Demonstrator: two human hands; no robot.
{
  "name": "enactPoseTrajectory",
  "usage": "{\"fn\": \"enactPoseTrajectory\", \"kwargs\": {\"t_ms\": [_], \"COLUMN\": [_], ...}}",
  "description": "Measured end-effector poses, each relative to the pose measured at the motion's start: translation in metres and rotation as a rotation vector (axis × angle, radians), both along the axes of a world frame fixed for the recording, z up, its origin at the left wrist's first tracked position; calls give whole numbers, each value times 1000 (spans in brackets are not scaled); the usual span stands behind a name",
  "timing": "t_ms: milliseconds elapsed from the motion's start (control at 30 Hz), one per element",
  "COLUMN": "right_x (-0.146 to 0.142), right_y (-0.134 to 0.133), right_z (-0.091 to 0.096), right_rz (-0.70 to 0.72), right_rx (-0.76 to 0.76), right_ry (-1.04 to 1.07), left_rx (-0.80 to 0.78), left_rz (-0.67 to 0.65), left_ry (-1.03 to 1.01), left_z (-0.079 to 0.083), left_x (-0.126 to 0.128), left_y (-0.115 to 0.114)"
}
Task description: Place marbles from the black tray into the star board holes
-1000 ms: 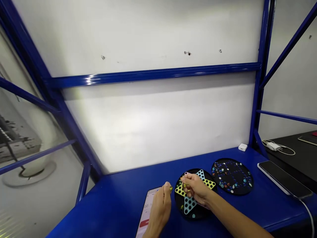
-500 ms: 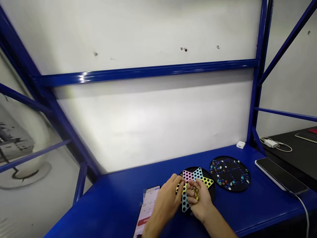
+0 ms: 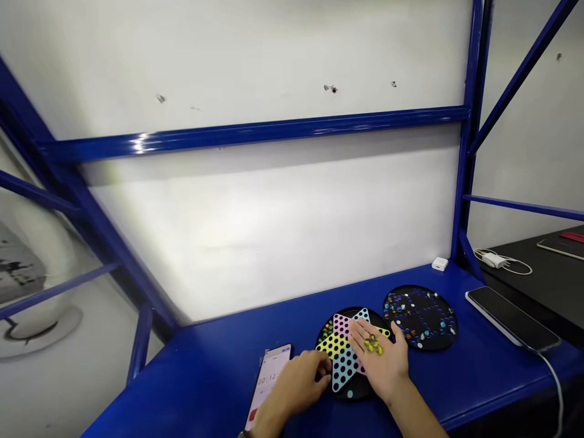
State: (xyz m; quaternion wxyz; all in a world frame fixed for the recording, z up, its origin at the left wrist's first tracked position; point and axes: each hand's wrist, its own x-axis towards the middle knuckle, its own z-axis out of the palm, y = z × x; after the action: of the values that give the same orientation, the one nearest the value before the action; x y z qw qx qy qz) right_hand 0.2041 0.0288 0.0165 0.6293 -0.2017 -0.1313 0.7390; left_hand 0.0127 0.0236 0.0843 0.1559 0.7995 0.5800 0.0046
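Note:
Palm up, my right hand (image 3: 385, 368) is tilted over the right part of a star-shaped Chinese checkers board (image 3: 345, 362). Several yellow-green glass marbles (image 3: 373, 345) lie in its palm, its fingers stretched out. The board has pink, yellow and light blue areas with dark round holes and sits on a round black base (image 3: 351, 389). My left hand (image 3: 305, 377) is at the board's left edge, its fingers curled in; anything inside them is hidden. Green and orange marbles (image 3: 326, 331) show at the base's upper left rim.
A second round black tray (image 3: 422, 319) with scattered colored marbles lies to the right. A phone showing a timer (image 3: 272, 377) is beside my left forearm. Another phone (image 3: 513, 316) with a white cable lies at the right edge. A small white case (image 3: 440, 264) sits near the blue frame post (image 3: 465, 152).
My right hand has unfolded its fingers, baring the marbles in its palm. My left hand has drawn away from it, down and left. The view has shifted slightly.

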Motion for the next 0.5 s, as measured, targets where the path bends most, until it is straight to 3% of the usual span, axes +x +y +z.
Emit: {"fn": "enactPoseTrajectory", "kwargs": {"t_ms": [133,233,300,367,500], "right_x": [-1,-7,-13,-18,-21], "right_y": [0,0,-1,-1,-1], "right_z": [-2,-2,-2,0,7], "right_rz": [11,21,39,46,1], "right_rx": [11,-15,-44,-117,-295], "right_ry": [-59,-66,-45,36,215], "left_rx": [61,195,248,258,291], "left_rz": [53,98,47,-92,-192], "left_ry": [-49,-214,-334,-399,-393], "left_z": [6,12,16,17,14], "left_x": [0,12,27,42,58], "left_y": [0,0,-4,-9,-15]}}
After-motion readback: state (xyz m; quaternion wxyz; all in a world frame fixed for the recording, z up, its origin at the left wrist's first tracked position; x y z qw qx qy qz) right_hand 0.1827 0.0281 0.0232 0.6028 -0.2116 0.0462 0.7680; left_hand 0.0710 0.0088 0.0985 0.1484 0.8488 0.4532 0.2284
